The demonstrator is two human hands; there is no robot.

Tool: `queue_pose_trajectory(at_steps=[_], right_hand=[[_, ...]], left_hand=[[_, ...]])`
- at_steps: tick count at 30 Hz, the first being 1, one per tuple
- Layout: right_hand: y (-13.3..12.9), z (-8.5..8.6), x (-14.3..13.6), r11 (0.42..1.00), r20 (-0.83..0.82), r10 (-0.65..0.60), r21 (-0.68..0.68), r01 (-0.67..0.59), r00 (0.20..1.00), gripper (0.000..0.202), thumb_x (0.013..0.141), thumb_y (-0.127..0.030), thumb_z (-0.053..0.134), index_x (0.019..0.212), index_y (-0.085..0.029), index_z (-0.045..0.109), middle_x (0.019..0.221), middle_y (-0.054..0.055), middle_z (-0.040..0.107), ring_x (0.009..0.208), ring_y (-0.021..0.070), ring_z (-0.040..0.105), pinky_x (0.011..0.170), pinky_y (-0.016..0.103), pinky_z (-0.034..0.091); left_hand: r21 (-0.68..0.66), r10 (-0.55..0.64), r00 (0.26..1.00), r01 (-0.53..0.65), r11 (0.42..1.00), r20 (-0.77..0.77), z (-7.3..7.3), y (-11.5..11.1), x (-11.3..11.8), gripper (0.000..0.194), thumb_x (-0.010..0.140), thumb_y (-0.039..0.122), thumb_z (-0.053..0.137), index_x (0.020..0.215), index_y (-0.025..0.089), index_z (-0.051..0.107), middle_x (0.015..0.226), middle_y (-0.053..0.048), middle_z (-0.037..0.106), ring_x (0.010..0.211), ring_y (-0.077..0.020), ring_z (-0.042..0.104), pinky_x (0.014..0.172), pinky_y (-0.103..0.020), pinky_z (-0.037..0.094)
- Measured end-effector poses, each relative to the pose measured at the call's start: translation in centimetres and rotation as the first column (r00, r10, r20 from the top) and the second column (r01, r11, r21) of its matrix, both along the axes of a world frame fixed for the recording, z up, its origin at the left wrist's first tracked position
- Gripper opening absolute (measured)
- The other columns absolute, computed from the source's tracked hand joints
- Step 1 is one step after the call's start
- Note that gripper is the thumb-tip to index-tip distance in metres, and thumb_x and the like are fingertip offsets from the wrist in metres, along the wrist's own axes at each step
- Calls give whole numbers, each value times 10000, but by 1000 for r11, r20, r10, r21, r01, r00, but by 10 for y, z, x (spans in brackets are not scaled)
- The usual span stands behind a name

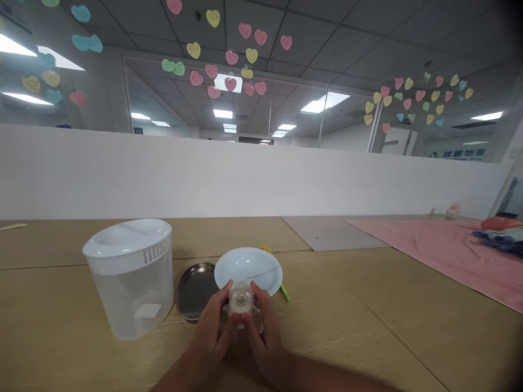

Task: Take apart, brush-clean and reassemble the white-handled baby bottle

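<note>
Head camera view: a small clear container point(241, 298) is held upright between both hands, above the tabletop point(335, 326), in front of a white bowl point(241, 262). The container is gripped from the left side by the left hand point(212, 325) and from the right side by the right hand point(267, 338). The forearms are angled inward from the bottom edge of the view, and the wrists are kept well apart. On both hands the index finger is stretched forward along the side of the container, and the thumbs are brought together at its near side. Each grip is nearly closed, opened only by the width of the container, which is clasped between fingers and thumbs. Clear rounded parts are seen low on both sides, partly hidden by the fingers.

A round metal dish point(195, 291) is set just left of the bowl, and a yellow-green stick point(285, 292) is partly covered by the bowl's right side. Farther left, a translucent bucket point(134, 305) is topped with a white lid point(131, 234); a pale label point(147, 311) is seen low on it, with no writing legible. A pink cloth point(433, 239) is spread at the far right. Handwriting on the heart-shaped notes point(231, 84) is too small to be read, and the characters on the distant sign point(463, 153) are blurred.
</note>
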State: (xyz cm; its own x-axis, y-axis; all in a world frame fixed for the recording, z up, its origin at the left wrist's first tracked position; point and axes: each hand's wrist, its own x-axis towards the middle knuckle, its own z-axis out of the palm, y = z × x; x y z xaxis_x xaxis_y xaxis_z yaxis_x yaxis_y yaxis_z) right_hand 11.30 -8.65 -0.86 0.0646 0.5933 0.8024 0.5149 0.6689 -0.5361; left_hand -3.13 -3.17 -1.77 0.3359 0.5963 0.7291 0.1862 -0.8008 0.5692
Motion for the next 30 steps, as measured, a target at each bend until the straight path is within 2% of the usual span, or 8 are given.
queue_pose_trajectory(at_steps=[5, 10, 12, 15, 17, 19, 24, 30], right_hand=[[0, -1, 1, 1000, -7, 11, -13, -11, 1000, 458, 898, -258, 465, 1326, -322, 318, 1258, 34, 475, 1143, 172, 479, 904, 288, 467], [3, 2, 5, 1000, 14, -1, 16, 1, 1000, 456, 882, -265, 499, 1310, -313, 351, 1185, 41, 514, 1073, 173, 518, 866, 288, 479], [6, 3, 8, 999, 39, 3, 45, -5, 999, 446, 878, -278, 505, 1300, -312, 364, 1143, 41, 529, 1030, 172, 534, 854, 295, 481], [9, 1, 12, 999, 62, 22, 27, -24, 998, 454, 879, -285, 498, 1308, -305, 349, 1140, 45, 522, 1023, 170, 531, 862, 294, 475], [10, -1, 13, 999, 54, 32, -17, -31, 998, 473, 882, -282, 489, 1323, -295, 319, 1187, 53, 497, 1064, 173, 512, 886, 291, 464], [9, -2, 13, 997, 39, 39, -67, -37, 998, 503, 877, -289, 494, 1337, -281, 291, 1239, 62, 468, 1113, 183, 485, 917, 298, 447], [8, 4, 11, 979, -52, 111, -165, -118, 992, 442, 846, -361, 524, 1247, -228, 393, 1155, 72, 525, 1045, 201, 521, 901, 325, 446], [6, 19, 11, 967, -182, 125, -195, -161, 975, 332, 796, -386, 592, 1070, -207, 541, 961, 36, 590, 885, 171, 556, 786, 276, 467]], left_hand=[[-93, -81, 996, 82, 992, 23, 8, -8, 1, 412, 902, 328, 397, 1288, 194, 348, 1250, -103, 522, 1064, -214, 559, 848, -323, 485], [-138, -73, 997, 68, 988, -36, 15, -13, 0, 350, 908, 347, 375, 1221, 193, 400, 1195, -92, 556, 1057, -213, 553, 850, -322, 468], [-89, -57, 995, 50, 995, -82, 17, -9, -4, 351, 911, 336, 366, 1234, 198, 381, 1193, -91, 551, 1051, -205, 551, 845, -318, 466], [143, -18, 978, 48, 989, -209, 21, 4, -12, 435, 889, 360, 411, 1284, 193, 331, 1164, -106, 555, 1022, -216, 546, 837, -341, 457], [328, 35, 949, 74, 942, -314, 24, 12, -17, 558, 832, 435, 491, 1293, 167, 327, 1072, -117, 582, 942, -235, 556, 799, -367, 456], [433, 108, 915, 78, 898, -388, 25, 16, -19, 687, 744, 521, 568, 1269, 134, 353, 960, -113, 598, 835, -240, 560, 737, -379, 457], [453, 215, 891, -11, 891, -401, 18, 12, -15, 669, 685, 465, 612, 1205, 103, 396, 868, -97, 597, 782, -236, 556, 686, -365, 464], [453, 182, 903, 16, 891, -389, 12, 13, -12, 706, 724, 536, 589, 1237, 109, 359, 890, -99, 610, 783, -221, 571, 691, -345, 487]])
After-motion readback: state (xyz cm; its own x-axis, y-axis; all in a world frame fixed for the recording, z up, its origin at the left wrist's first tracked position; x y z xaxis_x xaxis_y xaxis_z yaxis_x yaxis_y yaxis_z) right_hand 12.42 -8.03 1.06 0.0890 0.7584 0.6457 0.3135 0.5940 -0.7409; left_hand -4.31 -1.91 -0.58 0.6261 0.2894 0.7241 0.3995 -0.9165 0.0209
